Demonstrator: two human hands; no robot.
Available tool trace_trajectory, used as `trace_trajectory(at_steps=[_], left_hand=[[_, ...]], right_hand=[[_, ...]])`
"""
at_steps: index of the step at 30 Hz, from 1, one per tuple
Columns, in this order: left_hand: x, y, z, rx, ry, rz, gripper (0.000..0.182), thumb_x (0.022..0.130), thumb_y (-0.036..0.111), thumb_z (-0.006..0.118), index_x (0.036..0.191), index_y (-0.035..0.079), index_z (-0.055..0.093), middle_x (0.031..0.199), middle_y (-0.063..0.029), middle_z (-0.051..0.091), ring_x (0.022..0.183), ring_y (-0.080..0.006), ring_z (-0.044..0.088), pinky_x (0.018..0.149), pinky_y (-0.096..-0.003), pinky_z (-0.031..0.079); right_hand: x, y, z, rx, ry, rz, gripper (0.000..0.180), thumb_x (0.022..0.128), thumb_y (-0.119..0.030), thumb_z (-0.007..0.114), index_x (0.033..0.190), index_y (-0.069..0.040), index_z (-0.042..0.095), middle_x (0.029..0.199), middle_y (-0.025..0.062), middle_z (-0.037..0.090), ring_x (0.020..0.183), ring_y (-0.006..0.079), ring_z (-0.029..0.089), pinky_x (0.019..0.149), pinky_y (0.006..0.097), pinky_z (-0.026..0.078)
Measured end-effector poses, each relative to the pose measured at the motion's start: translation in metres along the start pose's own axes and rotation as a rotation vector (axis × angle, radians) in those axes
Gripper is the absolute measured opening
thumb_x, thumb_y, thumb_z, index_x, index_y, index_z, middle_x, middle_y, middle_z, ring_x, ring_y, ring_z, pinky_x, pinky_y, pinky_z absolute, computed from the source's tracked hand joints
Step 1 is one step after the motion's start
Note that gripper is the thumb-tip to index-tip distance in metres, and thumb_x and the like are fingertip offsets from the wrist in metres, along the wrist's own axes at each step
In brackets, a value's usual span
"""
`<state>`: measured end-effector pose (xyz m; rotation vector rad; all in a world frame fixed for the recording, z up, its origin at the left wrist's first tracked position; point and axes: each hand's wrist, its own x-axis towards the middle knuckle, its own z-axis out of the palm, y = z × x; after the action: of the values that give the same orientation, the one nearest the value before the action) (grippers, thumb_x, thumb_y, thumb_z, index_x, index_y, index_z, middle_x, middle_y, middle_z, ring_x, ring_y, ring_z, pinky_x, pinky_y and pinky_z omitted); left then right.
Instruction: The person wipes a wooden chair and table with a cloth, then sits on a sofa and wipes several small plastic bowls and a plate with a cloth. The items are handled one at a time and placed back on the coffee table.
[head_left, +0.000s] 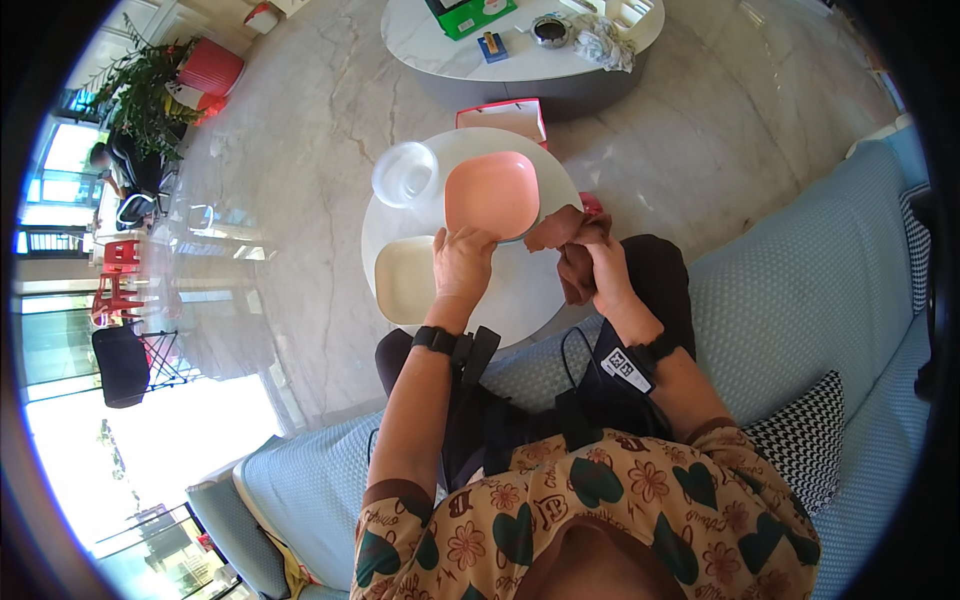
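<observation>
My left hand (463, 264) grips the near edge of a pink square plate with rounded corners (492, 195), its thumb and fingers at the rim. In my right hand (609, 274) is a crumpled brown cloth (576, 266), just right of the plate; part of it hangs down beside the round white table (517, 300). A cream square dish (403, 281) lies on the table left of my left hand, partly behind it. Beyond it, a clear plastic bowl (405, 175) stands at the table's left edge. A small red object (591, 202) shows behind the cloth.
A red-edged box (502, 116) stands on the floor beyond the table. Farther off, a marble-topped coffee table (442, 64) holds a green box, a blue packet, a round metal container and a crumpled bag. A light blue sofa (795, 262) is under and around me.
</observation>
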<state>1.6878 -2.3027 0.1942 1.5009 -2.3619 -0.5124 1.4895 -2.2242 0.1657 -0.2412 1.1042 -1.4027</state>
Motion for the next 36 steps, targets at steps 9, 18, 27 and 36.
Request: trace_trajectory(at_steps=[9,18,27,36], left_hand=[[-0.008,0.012,-0.016,-0.263,0.021,0.028,0.011,0.080,0.011,0.063,0.088,0.008,0.069,0.089,-0.0092,0.068,0.080,-0.0310,0.064,0.070,-0.0383,0.050],[-0.010,0.005,-0.018,-0.403,0.066,-0.199,0.018,0.076,0.013,0.065,0.091,0.006,0.070,0.084,-0.0134,0.069,0.082,-0.0254,0.067,0.075,-0.0323,0.051],[-0.015,0.021,-0.015,-0.051,-0.039,-0.118,0.016,0.070,0.014,0.065,0.085,0.011,0.070,0.085,-0.0070,0.070,0.083,-0.0245,0.067,0.073,-0.0361,0.053],[-0.011,0.015,-0.020,-0.131,-0.084,-0.128,0.011,0.075,0.017,0.068,0.085,0.013,0.070,0.081,-0.0069,0.070,0.078,-0.0247,0.068,0.070,-0.0350,0.053]], right_hand=[[0.004,0.008,0.006,-0.082,0.031,-0.039,0.025,0.082,-0.016,0.055,0.103,-0.002,0.055,0.091,0.0042,0.056,0.084,0.0131,0.054,0.072,0.0269,0.043],[0.001,0.014,0.009,-0.149,-0.029,-0.041,0.023,0.082,-0.014,0.055,0.100,-0.001,0.056,0.087,0.0073,0.057,0.074,0.0150,0.055,0.061,0.0272,0.045],[-0.008,0.013,0.016,-0.191,-0.037,-0.032,0.015,0.081,-0.009,0.050,0.092,0.000,0.056,0.084,0.0102,0.057,0.068,0.0177,0.056,0.053,0.0294,0.048],[0.012,0.037,0.010,-0.154,-0.028,-0.006,0.016,0.083,-0.010,0.050,0.094,0.000,0.056,0.081,0.0087,0.056,0.068,0.0169,0.055,0.051,0.0295,0.046]])
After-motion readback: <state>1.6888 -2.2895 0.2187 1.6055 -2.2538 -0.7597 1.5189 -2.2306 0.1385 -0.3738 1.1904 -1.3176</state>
